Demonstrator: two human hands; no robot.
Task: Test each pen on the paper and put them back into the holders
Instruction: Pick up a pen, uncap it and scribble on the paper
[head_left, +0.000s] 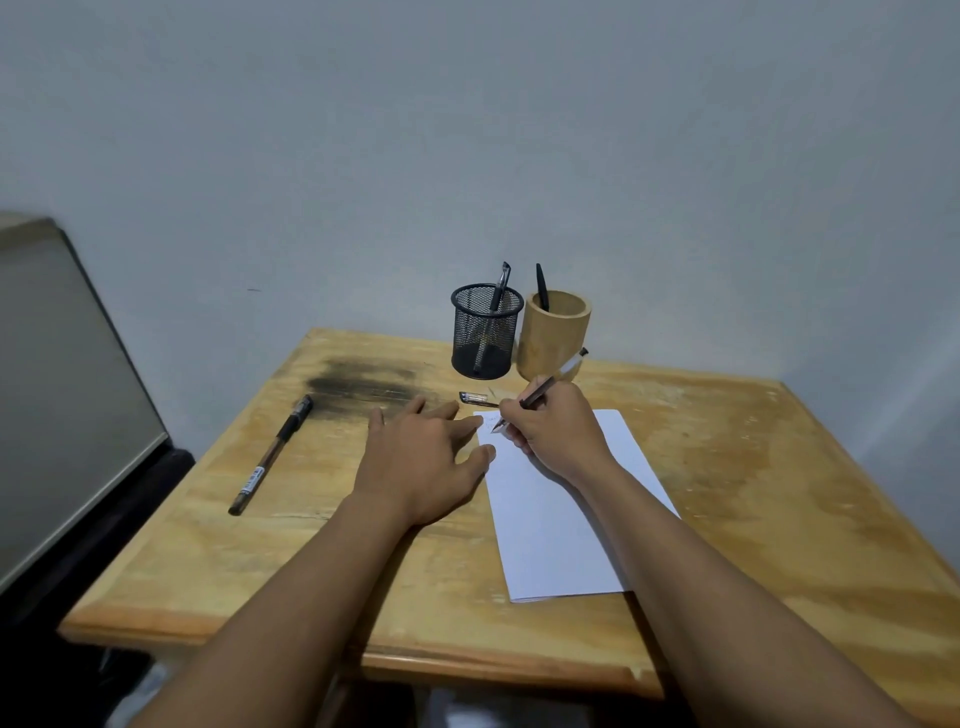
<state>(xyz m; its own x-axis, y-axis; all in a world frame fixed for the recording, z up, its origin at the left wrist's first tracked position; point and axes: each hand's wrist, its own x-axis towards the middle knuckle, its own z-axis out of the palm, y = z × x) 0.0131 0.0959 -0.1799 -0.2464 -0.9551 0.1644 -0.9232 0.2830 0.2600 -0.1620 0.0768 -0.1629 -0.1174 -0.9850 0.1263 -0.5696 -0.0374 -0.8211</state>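
Observation:
My right hand (558, 428) grips a pen (544, 387) with its tip touching the top left corner of the white paper (561, 530), where faint marks show. My left hand (423, 457) lies flat with spread fingers, its fingertips resting on the paper's left edge. A pen cap (475, 398) lies on the table just beyond the paper. A capped black pen (272, 453) lies alone on the table's left side. At the back stand a black mesh holder (485, 332) and a bamboo holder (553, 335), each with one pen standing inside.
The wooden table (753, 467) has a dark stain at its back left and stands in a corner of grey walls. A grey slanted panel (62, 374) stands to the left of the table. The table's front edge runs under my forearms.

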